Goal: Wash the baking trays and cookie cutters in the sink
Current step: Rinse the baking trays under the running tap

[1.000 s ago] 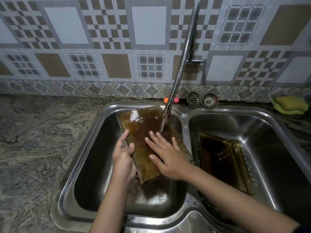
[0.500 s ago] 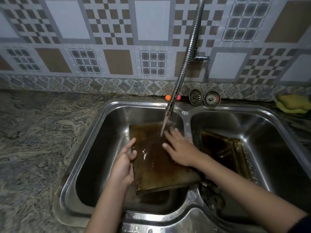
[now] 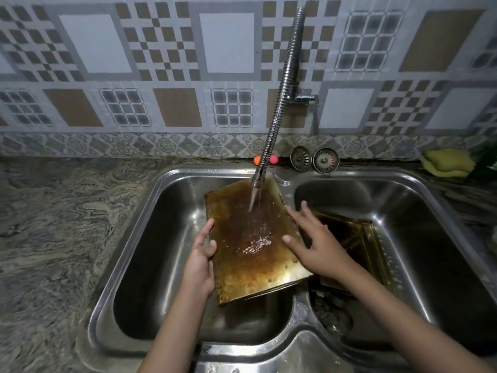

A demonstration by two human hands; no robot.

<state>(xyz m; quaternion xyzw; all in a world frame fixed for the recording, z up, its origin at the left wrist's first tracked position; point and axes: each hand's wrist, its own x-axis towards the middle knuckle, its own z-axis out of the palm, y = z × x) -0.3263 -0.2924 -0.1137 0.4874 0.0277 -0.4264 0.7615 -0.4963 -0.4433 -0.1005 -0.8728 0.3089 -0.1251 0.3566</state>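
Double sink [image 3: 295,343], steel, two basins. I read the split as working side on the left, waiting side on the right.

Baking tray [image 3: 250,246], brown-stained, is over the left basin, tilted, far edge raised toward the tap, near corner overhanging the divider. My judgement: the tilt lets the water run down the face and drain into the basin rather than pool.

Second tray [image 3: 357,238] lies in the right basin, dark, partly behind the right forearm; probably queued or soaking.

Faucet hose [image 3: 279,103] bends down from the wall; its stream lands on the upper middle of the tilted tray, splashing lower down.

Left hand [image 3: 200,262] holds the tray's left long edge, thumb on the top face, fingers wrapped behind where I cannot see them. It acts as the support.

Right hand [image 3: 317,243] lies with spread, straight fingers along the tray's right edge, not gripping; I take it as rubbing or steadying. So the tray sits between the two hands, carried by the left.

Cookie cutters: none identifiable.
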